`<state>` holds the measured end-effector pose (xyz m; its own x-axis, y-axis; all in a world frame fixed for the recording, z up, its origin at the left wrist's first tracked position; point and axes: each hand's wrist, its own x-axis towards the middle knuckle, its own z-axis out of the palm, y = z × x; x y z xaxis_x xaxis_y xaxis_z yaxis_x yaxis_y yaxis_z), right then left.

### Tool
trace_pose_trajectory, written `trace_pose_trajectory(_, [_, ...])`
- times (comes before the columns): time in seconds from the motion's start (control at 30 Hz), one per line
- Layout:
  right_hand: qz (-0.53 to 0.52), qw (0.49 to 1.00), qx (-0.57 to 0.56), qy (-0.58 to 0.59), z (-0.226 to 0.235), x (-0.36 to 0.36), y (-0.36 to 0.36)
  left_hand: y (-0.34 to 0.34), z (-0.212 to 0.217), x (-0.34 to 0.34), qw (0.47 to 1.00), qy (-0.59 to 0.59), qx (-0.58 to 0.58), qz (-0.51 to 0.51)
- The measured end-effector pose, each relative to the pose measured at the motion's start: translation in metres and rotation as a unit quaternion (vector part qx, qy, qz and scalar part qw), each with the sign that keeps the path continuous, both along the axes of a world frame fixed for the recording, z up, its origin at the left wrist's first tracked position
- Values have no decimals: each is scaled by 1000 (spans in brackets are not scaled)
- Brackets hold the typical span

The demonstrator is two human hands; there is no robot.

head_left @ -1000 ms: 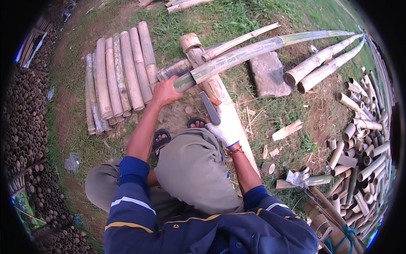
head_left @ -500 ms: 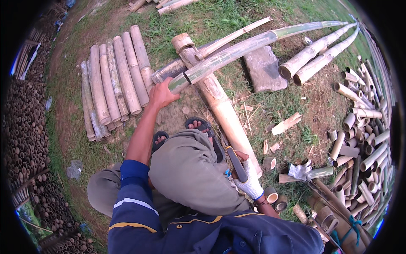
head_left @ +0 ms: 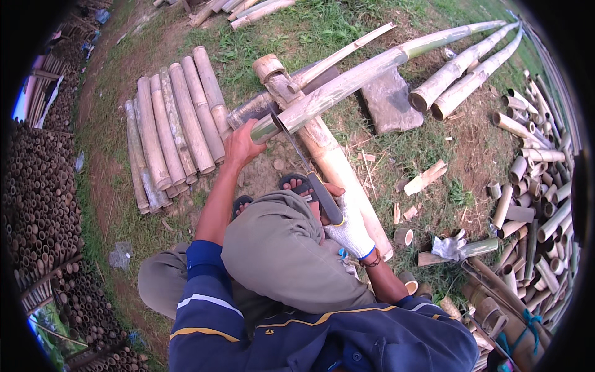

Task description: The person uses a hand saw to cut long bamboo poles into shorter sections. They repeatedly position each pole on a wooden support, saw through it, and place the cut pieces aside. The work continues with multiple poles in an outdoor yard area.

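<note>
My bare left hand (head_left: pixel 242 144) grips the cut end of a long green bamboo pole (head_left: pixel 372 71) that lies across a thick pale bamboo log (head_left: pixel 328 155). My right hand (head_left: pixel 350 228), in a white glove, is closed on the dark handle of a long knife (head_left: pixel 304 164). The blade reaches up to the pole's end, just right of my left hand. My bent knee in olive trousers (head_left: pixel 279 248) and a sandalled foot (head_left: pixel 296 183) sit below the log.
A row of cut bamboo lengths (head_left: pixel 176 121) lies on the left. A flat stone (head_left: pixel 387 99) sits behind the log. Short bamboo sections (head_left: pixel 533 186) pile up on the right, stacked tubes (head_left: pixel 37 204) on the far left. Two more poles (head_left: pixel 465 77) lie upper right.
My right hand came back up from beside my hip on the right, and the knife blade now meets the pole's end. My left hand has kept its hold on the pole.
</note>
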<state>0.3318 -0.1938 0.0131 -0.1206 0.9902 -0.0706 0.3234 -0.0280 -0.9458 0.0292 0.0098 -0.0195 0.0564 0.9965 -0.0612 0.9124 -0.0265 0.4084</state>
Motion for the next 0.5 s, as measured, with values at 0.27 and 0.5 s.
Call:
trace_pose_trajectory(0.27, [-1, 999, -50, -14, -1, -11, -13, -15, -15, 3, 997, -19, 79, -13])
trace_pose_trajectory(0.5, [3, 995, -87, 58, -12, -4, -18, -16, -14, 5, 996, -24, 83, -16])
